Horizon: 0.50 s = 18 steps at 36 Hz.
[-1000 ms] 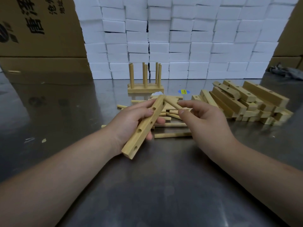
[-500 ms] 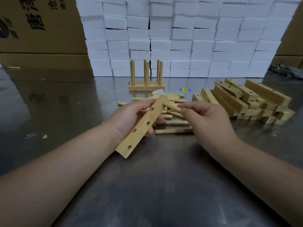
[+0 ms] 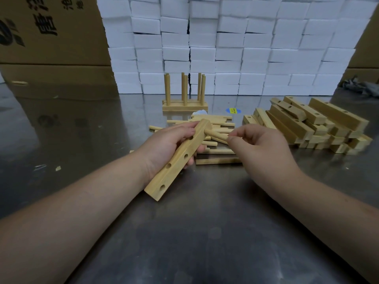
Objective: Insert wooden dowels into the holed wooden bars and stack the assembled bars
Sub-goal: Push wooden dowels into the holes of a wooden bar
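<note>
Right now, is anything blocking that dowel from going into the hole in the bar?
Nothing visible does. The dowel, pinched by the right hand, has its tip at the hole at the far end of the holed wooden bar. The left hand grips the bar lower down, not over that hole.

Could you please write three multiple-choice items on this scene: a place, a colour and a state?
1. The pile of loose bars lies: A. left of the left hand; B. right of the right hand; C. between them.
2. The stacked blocks behind are: A. blue; B. white; C. black.
3. The dowel in the right hand is: A. touching no bar; B. snapped; C. entering the held bar's end hole.
Answers: B: it sits far right. B: plainly white. C: its tip is inside the bar.
</note>
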Each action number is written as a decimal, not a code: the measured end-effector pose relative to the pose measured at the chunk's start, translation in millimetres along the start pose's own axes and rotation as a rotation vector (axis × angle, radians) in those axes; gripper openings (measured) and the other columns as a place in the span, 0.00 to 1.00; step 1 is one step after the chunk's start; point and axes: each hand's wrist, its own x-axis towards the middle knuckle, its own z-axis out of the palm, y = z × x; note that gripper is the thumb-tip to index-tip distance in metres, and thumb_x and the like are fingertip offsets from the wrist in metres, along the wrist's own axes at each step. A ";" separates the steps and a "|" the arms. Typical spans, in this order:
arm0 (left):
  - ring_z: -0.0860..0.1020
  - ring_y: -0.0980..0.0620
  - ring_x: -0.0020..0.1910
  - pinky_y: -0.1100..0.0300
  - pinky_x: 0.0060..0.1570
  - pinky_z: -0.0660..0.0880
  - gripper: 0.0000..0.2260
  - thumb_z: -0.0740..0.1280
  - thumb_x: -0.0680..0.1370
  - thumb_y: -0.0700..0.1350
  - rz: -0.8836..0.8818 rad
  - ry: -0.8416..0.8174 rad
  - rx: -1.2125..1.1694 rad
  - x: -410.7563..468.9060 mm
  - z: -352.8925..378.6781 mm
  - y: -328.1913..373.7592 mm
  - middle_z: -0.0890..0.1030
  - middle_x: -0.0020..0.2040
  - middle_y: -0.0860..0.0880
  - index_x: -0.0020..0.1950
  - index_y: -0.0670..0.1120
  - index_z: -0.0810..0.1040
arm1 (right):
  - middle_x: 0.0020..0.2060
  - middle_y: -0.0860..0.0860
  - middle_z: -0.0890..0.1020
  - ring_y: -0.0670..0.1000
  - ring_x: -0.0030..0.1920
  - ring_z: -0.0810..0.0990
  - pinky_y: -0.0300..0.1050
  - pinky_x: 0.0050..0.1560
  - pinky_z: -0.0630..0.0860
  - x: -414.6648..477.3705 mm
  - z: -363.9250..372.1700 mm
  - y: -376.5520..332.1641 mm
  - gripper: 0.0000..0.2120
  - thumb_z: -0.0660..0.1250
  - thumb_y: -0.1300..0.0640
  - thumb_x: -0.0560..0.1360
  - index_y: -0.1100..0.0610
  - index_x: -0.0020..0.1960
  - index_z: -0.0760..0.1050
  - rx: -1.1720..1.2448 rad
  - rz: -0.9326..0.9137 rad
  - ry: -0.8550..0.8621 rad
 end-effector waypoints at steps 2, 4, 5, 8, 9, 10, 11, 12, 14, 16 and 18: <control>0.74 0.54 0.23 0.64 0.24 0.73 0.10 0.58 0.79 0.46 -0.006 0.018 0.017 -0.7 0.5 0.7 0.82 0.33 0.47 0.54 0.55 0.77 | 0.23 0.45 0.72 0.45 0.29 0.71 0.42 0.35 0.70 0.3 -0.8 0.3 0.07 0.65 0.53 0.69 0.48 0.33 0.77 -0.042 -0.003 -0.001; 0.74 0.54 0.23 0.65 0.23 0.73 0.09 0.59 0.79 0.47 -0.013 0.037 0.029 -1.4 1.3 1.5 0.82 0.33 0.47 0.52 0.56 0.78 | 0.21 0.45 0.73 0.46 0.28 0.71 0.43 0.35 0.71 0.3 -2.2 0.1 0.08 0.64 0.51 0.69 0.47 0.32 0.77 -0.092 -0.002 -0.016; 0.74 0.54 0.23 0.66 0.23 0.73 0.09 0.59 0.79 0.46 -0.014 0.043 0.032 -1.7 1.8 1.9 0.82 0.33 0.47 0.52 0.56 0.78 | 0.22 0.46 0.75 0.46 0.29 0.73 0.44 0.36 0.72 0.2 -2.9 -0.2 0.09 0.63 0.50 0.70 0.46 0.31 0.77 -0.126 -0.003 -0.028; 0.75 0.55 0.23 0.66 0.23 0.73 0.09 0.60 0.79 0.46 -0.015 0.048 0.044 -3.1 2.7 3.2 0.82 0.33 0.47 0.52 0.56 0.78 | 0.20 0.46 0.70 0.48 0.28 0.70 0.45 0.34 0.69 0.2 -4.4 -1.7 0.20 0.59 0.45 0.74 0.50 0.26 0.71 -0.212 -0.026 -0.038; 0.75 0.55 0.23 0.66 0.23 0.73 0.09 0.60 0.79 0.46 -0.017 0.049 0.048 -3.8 3.2 3.8 0.82 0.33 0.48 0.52 0.56 0.77 | 0.18 0.46 0.67 0.48 0.27 0.67 0.45 0.33 0.66 0.7 -4.9 -2.3 0.22 0.57 0.43 0.75 0.53 0.26 0.70 -0.225 -0.025 -0.038; 0.75 0.56 0.23 0.66 0.23 0.74 0.09 0.60 0.79 0.46 -0.017 0.049 0.055 -4.5 3.8 4.4 0.82 0.33 0.48 0.53 0.56 0.77 | 0.17 0.46 0.67 0.48 0.27 0.67 0.44 0.32 0.64 1.4 -5.5 -2.6 0.24 0.55 0.43 0.76 0.55 0.28 0.72 -0.240 -0.015 -0.043; 0.75 0.56 0.23 0.66 0.23 0.73 0.09 0.60 0.79 0.46 -0.017 0.049 0.061 -5.2 4.5 5.1 0.82 0.32 0.48 0.54 0.55 0.77 | 0.17 0.45 0.68 0.48 0.28 0.67 0.44 0.32 0.62 2.2 -6.3 -2.8 0.24 0.54 0.43 0.77 0.55 0.31 0.75 -0.256 0.000 -0.056; 0.76 0.57 0.23 0.67 0.23 0.73 0.09 0.60 0.79 0.45 -0.015 0.049 0.063 -5.8 5.4 5.6 0.82 0.32 0.48 0.54 0.54 0.77 | 0.17 0.43 0.69 0.48 0.29 0.68 0.44 0.32 0.62 2.8 -6.9 -2.8 0.23 0.54 0.44 0.78 0.55 0.35 0.78 -0.269 0.014 -0.071; 0.75 0.56 0.22 0.67 0.22 0.73 0.08 0.60 0.79 0.45 -0.013 0.053 0.073 -6.9 6.9 6.3 0.82 0.32 0.48 0.54 0.54 0.77 | 0.20 0.43 0.74 0.48 0.32 0.72 0.43 0.32 0.65 3.5 -8.3 -3.8 0.21 0.55 0.44 0.78 0.54 0.36 0.79 -0.278 0.036 -0.090; 0.75 0.56 0.22 0.67 0.23 0.73 0.08 0.60 0.79 0.45 -0.012 0.063 0.100 -7.5 7.9 6.4 0.82 0.32 0.48 0.55 0.53 0.76 | 0.27 0.48 0.77 0.49 0.36 0.75 0.42 0.37 0.69 4.9 -9.5 -5.9 0.20 0.56 0.45 0.78 0.54 0.36 0.79 -0.280 0.048 -0.102; 0.75 0.56 0.22 0.67 0.23 0.72 0.09 0.60 0.79 0.45 -0.013 0.070 0.123 -7.9 8.3 5.7 0.82 0.32 0.48 0.55 0.53 0.76 | 0.30 0.53 0.77 0.50 0.38 0.76 0.42 0.38 0.70 6.2 -10.5 -7.6 0.20 0.57 0.45 0.78 0.55 0.37 0.79 -0.294 0.050 -0.108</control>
